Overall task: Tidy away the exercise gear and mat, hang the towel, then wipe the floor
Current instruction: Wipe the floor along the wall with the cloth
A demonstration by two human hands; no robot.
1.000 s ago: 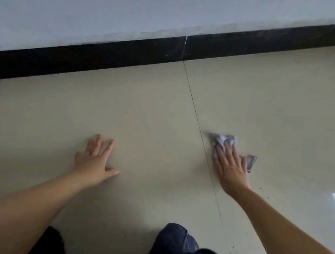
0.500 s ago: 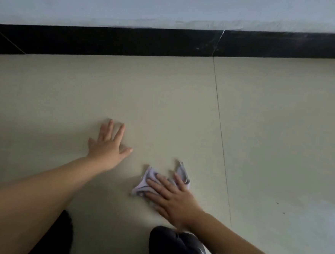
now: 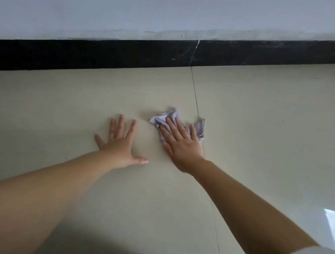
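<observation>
A small crumpled pale lilac cloth (image 3: 168, 118) lies on the beige tiled floor (image 3: 261, 133), just left of a tile joint. My right hand (image 3: 181, 143) presses flat on the cloth with straight, spread fingers, covering most of it. My left hand (image 3: 121, 143) rests flat on the bare floor a little to the left of the cloth, fingers spread and thumb pointing right. It holds nothing. Both forearms reach in from the bottom of the view.
A black skirting board (image 3: 108, 57) runs along the foot of a pale wall (image 3: 171, 10) beyond the hands. A thin tile joint (image 3: 196, 101) runs from the skirting toward me. A bright window reflection (image 3: 334, 225) shines on the floor at right.
My right hand has slid the cloth away from me and to the right, up beside the tile joint. The left hand stays planted on the floor. My knees have dropped out of view.
</observation>
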